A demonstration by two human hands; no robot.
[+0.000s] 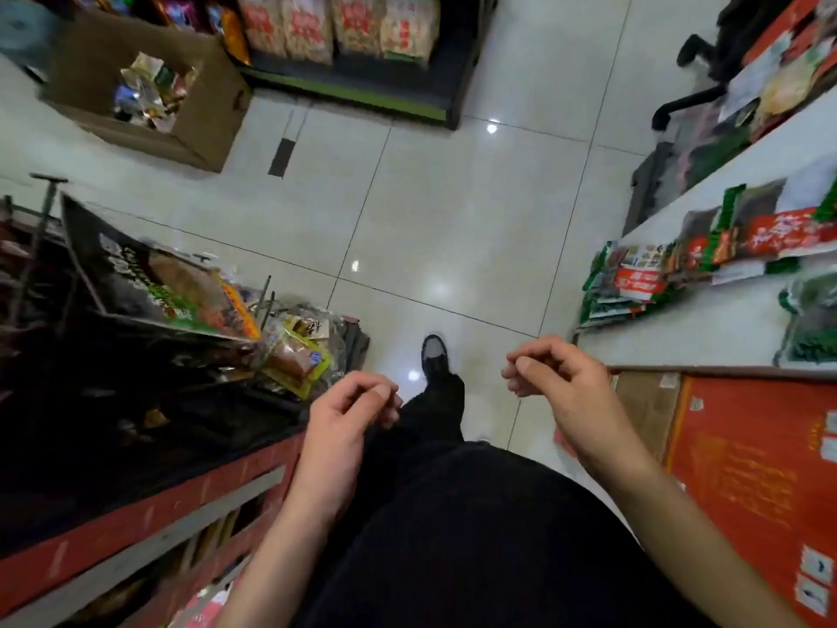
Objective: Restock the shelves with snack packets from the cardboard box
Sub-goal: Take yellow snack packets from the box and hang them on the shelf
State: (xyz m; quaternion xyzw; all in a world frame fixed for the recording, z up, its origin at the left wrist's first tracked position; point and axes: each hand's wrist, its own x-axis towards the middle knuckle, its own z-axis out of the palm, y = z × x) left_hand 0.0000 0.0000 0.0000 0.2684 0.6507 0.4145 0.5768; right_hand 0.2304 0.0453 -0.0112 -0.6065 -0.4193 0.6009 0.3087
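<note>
Both hands, left hand (348,410) and right hand (557,373), are hanging in front of the dark-clothed body with fingers loosely curled, holding nothing. The open brown cardboard box (199,115) of mixed snack packets (147,90) is sitting on the glossy white tiled floor (453,210), well beyond the hands, just beside the dark shelf (362,90) of pale bagged snacks.

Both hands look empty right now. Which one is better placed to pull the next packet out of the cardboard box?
Probably the left hand: the cardboard box sits far ahead on the floor, on its side. The right hand, also empty, would cross the body.
</note>
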